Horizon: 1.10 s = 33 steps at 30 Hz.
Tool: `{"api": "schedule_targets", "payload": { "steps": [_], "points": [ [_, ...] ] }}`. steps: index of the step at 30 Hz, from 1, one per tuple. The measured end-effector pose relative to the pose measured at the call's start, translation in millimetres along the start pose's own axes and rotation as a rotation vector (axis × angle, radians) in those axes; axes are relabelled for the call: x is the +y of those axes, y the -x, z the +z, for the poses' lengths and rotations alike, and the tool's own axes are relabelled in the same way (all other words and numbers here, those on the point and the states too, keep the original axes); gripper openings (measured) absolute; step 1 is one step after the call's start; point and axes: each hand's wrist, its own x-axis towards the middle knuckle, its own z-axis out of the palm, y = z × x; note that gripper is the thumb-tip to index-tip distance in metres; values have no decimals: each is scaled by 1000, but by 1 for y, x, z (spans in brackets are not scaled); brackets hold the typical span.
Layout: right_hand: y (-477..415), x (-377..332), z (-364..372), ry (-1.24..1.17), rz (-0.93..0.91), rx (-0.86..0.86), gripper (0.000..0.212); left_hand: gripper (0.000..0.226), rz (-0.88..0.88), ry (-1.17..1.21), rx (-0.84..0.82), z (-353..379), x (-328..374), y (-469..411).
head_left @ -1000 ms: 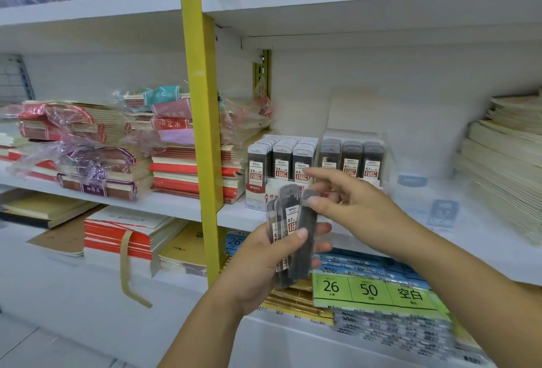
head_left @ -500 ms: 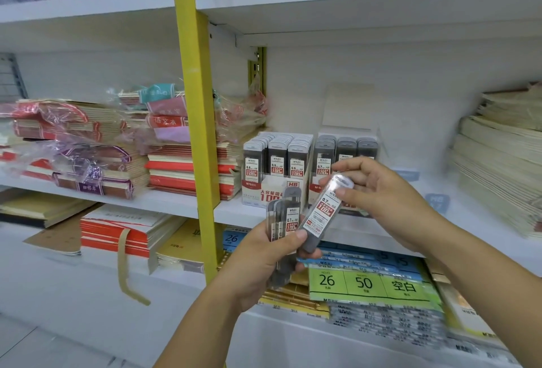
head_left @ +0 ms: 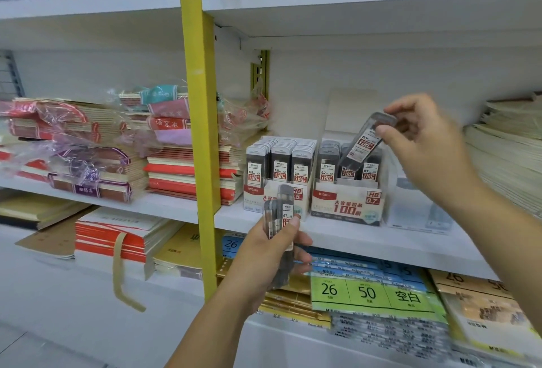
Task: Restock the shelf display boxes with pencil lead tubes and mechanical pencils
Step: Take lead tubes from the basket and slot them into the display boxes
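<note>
The right hand (head_left: 425, 144) pinched a dark plastic lead tube (head_left: 365, 144) tilted above the white 0.7 display box (head_left: 346, 206), the left hand (head_left: 264, 253) gripping a bundle of tubes (head_left: 280, 215).

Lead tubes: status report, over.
Right grip pinches one lead tube, tilted over the 0.7 box. Left grip holds the spare tubes. Nothing in the way.

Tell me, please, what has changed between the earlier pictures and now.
The right hand pinched one lead tube off the bundle in the left hand and carried it up and rightward; it is now tilted over the 0.7 display box, not yet in. The left hand keeps gripping the bundle; that box and the 0.5 display box stayed on the shelf.
</note>
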Motion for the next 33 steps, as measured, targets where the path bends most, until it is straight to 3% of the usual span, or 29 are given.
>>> {"api": "schedule_targets", "payload": {
  "steps": [3, 9, 12, 16, 19, 21, 24, 31, 33],
  "points": [
    [-13, 10, 12, 187, 20, -191, 22, 40, 2, -122, 24, -1, -2, -4],
    [-24, 28, 32, 306, 153, -454, 18, 33, 92, -47, 10, -2, -2, -8],
    [-28, 30, 37, 548, 29, -407, 15, 34, 103, -61, -1, -3, 0, -8],
    [-18, 23, 35, 700, -73, -307, 34, 35, 53, 7, -25, 0, 5, -4],
    [8, 3, 33, 339, -3, -251, 19, 31, 52, -52, -80, 1, 6, -1],
    [31, -13, 35, 17, 125, -409, 14, 29, 51, -77, -138, 2, 6, 1],
    [55, -25, 44, -287, 254, -622, 26, 26, 45, -52, -194, 6, 5, 2],
    [57, -23, 44, -490, 348, -526, 19, 46, 49, -65, -206, 6, 3, 2],
    [51, -22, 39, -492, 342, -402, 17, 52, 51, -79, -193, 2, 2, 0]
  ]
}}
